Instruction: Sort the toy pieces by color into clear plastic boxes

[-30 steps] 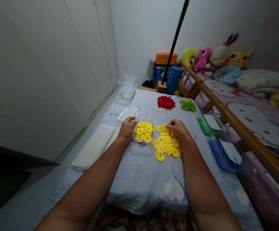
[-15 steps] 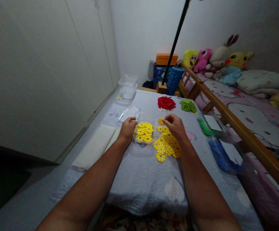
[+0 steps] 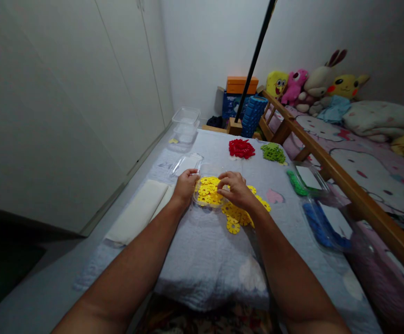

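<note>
A clear plastic container stands on the cloth in front of me, with yellow snowflake discs lying inside it. My left hand grips the container's left wall between thumb and fingers. Over the container's right side is my right hand, its thumb and forefinger curved and apart, with no disc visible between them. A loose pile of yellow snowflake discs spreads on the cloth to the right of the container, partly covered by my right hand and forearm.
Red pieces and light green pieces lie in piles farther back. Lidded boxes of green pieces and blue pieces line the right edge. Empty clear containers, a clear lid and a folded white cloth are leftward.
My right hand has moved left from the yellow pile to the container, and the disc it pinched no longer shows in its fingers. My left hand stays on the container.
</note>
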{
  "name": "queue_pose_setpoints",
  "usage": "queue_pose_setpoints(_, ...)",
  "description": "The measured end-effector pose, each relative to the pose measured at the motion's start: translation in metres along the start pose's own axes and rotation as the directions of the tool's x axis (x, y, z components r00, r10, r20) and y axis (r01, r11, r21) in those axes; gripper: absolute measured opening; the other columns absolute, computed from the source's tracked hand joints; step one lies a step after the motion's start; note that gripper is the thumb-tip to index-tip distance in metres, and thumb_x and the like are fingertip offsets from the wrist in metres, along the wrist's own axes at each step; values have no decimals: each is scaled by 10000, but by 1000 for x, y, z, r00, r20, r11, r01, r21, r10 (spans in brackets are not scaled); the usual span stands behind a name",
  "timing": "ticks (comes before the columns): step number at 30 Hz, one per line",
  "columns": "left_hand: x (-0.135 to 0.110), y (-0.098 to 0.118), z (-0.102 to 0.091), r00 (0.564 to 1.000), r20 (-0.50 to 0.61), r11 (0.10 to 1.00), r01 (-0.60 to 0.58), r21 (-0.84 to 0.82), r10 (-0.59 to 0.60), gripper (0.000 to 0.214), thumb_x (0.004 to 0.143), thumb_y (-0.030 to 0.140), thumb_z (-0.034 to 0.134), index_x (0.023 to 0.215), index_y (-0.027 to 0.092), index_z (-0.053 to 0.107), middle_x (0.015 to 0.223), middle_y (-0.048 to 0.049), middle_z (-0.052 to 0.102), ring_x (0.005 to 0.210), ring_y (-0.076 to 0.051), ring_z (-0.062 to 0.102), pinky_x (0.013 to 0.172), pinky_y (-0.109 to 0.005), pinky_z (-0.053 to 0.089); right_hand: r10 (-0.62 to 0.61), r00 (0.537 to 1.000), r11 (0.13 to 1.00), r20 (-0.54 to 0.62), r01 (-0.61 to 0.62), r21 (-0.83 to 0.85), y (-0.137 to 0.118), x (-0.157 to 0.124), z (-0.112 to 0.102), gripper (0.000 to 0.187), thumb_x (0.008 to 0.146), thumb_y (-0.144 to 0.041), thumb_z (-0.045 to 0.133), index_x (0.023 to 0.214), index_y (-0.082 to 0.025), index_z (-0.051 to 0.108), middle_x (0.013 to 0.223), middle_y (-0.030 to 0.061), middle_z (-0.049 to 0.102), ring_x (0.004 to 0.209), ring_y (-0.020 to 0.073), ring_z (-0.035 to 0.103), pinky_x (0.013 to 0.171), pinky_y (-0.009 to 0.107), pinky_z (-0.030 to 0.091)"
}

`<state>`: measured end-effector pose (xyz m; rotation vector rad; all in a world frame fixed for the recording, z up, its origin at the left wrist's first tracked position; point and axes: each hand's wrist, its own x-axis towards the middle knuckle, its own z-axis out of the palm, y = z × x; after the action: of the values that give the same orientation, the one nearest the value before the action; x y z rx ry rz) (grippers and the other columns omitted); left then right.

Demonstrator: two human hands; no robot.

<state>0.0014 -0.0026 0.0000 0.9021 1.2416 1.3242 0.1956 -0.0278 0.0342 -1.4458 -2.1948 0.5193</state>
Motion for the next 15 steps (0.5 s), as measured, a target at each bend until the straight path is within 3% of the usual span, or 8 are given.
queue_pose_setpoints(5, 0, 1, 0, 1000, 2, 1000, 7, -9, -7, 351, 602, 274, 664, 936, 166, 645, 613, 44, 582, 526, -128, 522, 509, -233, 392, 67, 981, 998, -183, -69, -5, 20, 4, -3, 129, 879, -188, 660, 905, -256, 766, 1263, 87, 672, 1245, 299, 520, 1065, 493, 364)
queue_pose_setpoints(8, -1, 2, 0, 1000, -7, 1000, 1, -6, -1, 333, 606, 261, 669, 923, 163, 651, 604, 46, 576, 521, -122, 514, 502, -226, 378, 164, 953, 984, -256, -177, -27, 37, 5, -7, 163, 896, -200, 624, 956, -246, 769, 1215, 98, 686, 1196, 300, 550, 1047, 478, 388)
queue_pose_setpoints(12, -2, 3, 0, 1000, -5, 1000, 2, -6, -2, 344, 606, 268, 665, 932, 159, 654, 608, 43, 581, 525, -126, 521, 499, -227, 375, 323, 921, 915, -219, -363, -174, 49, 4, -5, 197, 893, -238, 646, 1032, -253, 785, 1244, 105, 687, 1202, 329, 539, 1007, 469, 409)
queue_pose_setpoints(15, -2, 3, 0, 1000, -4, 1000, 11, -9, -11, 367, 595, 273, 665, 942, 156, 649, 630, 36, 601, 540, -132, 538, 509, -233, 388, 378, 911, 858, -164, -411, -308, 50, 3, 2, 260, 900, -305, 658, 1126, -262, 780, 1313, 106, 661, 1217, 336, 522, 990, 453, 411)
